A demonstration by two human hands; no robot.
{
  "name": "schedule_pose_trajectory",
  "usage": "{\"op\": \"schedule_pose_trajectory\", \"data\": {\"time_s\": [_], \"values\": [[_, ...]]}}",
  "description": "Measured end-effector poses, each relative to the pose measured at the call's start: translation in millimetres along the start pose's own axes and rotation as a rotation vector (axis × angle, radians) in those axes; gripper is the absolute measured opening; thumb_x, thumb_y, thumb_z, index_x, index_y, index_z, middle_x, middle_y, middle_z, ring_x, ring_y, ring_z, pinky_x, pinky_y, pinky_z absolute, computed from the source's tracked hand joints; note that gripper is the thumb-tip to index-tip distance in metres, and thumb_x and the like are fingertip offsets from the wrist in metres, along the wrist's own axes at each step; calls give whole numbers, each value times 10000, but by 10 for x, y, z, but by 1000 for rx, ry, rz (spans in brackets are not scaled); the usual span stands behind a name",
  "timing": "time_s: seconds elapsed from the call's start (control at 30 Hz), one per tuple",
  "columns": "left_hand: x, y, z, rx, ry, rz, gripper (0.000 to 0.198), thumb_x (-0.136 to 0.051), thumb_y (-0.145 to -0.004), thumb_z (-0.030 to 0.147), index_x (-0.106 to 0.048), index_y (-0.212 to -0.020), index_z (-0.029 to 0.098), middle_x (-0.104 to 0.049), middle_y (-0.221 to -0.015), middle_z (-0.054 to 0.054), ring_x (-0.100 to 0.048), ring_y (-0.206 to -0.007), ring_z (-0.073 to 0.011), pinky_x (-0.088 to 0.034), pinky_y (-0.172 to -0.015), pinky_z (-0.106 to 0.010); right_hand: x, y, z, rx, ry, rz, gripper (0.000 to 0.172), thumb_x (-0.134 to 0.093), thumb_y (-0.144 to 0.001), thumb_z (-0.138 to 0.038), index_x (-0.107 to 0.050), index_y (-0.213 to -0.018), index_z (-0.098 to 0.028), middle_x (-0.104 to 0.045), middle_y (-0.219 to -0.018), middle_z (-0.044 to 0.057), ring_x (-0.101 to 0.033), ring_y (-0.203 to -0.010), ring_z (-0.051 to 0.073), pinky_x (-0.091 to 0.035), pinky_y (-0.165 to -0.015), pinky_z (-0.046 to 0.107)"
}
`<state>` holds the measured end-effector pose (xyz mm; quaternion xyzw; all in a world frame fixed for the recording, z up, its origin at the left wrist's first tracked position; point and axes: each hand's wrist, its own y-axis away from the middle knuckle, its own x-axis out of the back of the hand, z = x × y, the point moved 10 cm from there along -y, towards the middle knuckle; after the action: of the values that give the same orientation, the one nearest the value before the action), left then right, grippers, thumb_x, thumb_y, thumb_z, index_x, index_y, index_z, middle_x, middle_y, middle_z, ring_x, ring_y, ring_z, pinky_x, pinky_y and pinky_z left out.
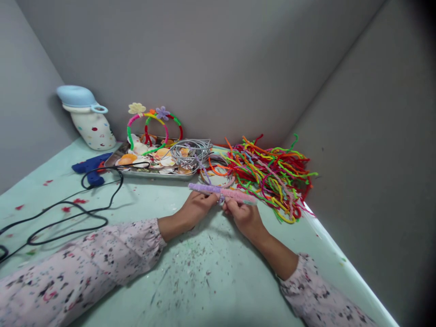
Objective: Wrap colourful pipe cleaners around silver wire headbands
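A slim, fuzzy pipe-cleaner-wrapped piece, lilac on one half and pink on the other [240,195], is held above the pale green desk [204,277], its long axis running crosswise, left to right, and dipping slightly toward the right end. It may be a band seen edge-on; its full shape cannot be told from this angle. The left hand [199,208] has its fingers pinched narrow at the lilac half, close to the middle; the right hand [245,219] has its fingers closed in under the pink half. The two sets of fingertips nearly meet just below the colour join, where a small pale twist [221,199] shows, so both hands are about equally near it. The ends stick out past the fingers on either side. Beyond lie a metal tray of shells [155,175] and, to the right, a tangled heap of bright pipe cleaners [272,170].
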<state>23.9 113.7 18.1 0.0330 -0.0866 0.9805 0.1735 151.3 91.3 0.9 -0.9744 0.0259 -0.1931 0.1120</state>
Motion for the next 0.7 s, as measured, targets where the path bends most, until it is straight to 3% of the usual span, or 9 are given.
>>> {"op": "schedule_pose_trajectory", "data": {"time_s": [0.33, 0.43, 0.57, 0.7], "values": [[33, -16, -48, -11, -121, -11, 178, -565, -785, 255, -628, -631, 193, -632, -689, -44, -551, -733, -201, -425, -714, -335, -2, 4, -70, 53, -18, -12, 105, -526, -820, -205, -621, -776, -195, -630, -654, -10, -574, -588, 149, -447, -570, 260], [34, -11, -67, -28, -101, -21, 217, -560, -829, 323, -635, -683, 181, -621, -694, -39, -520, -672, -175, -405, -644, -314, 8, -4, -41, -9, -83, 6, 132, -557, -835, -280, -653, -871, -198, -626, -639, -12, -558, -557, 147, -431, -523, 255], [-24, -3, -68, -39, 5, -59, 196, -574, -847, 329, -670, -845, 158, -652, -816, -54, -544, -740, -165, -415, -673, -293, 57, -27, -33, -75, -144, 54, 200, -556, -847, -369, -655, -841, -196, -618, -614, -13, -541, -523, 140, -413, -491, 250], [45, -15, -120, 27, -7, 39, 195, -621, -796, 294, -656, -917, 145, -619, -751, -22, -506, -653, -132, -389, -612, -259, 201, -65, 157, -217, -331, 205, 219, -584, -800, -395, -581, -710, -196, -568, -544, -33, -488, -453, 114, -370, -429, 227]]}}
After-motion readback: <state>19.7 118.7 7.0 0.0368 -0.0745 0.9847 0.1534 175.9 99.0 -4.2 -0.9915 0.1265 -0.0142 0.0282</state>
